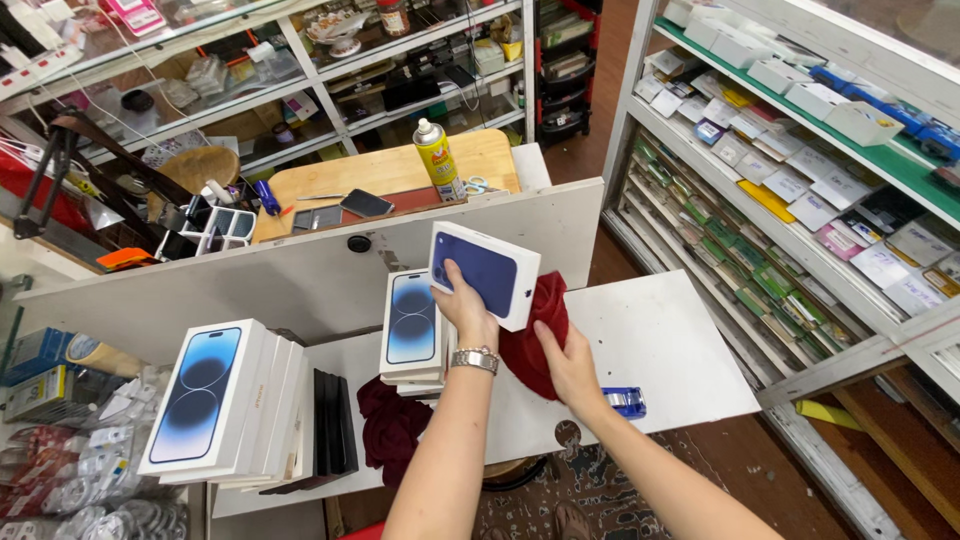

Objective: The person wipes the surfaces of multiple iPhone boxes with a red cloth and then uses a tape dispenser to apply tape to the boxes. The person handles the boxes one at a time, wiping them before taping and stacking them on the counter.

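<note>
White stacked boxes [412,325] beside left hand [466,308]

Single head-worn view: looks steeply down and forward from above the white counter [670,350], close to it; glass display shelves [800,170] lie beyond and beside the counter.

This is a phone shop: boxed phones [215,400] stand on the white tabletop [670,340], accessory packs fill the wall shelves [800,180], and a glass counter [300,70] stands behind.
</note>
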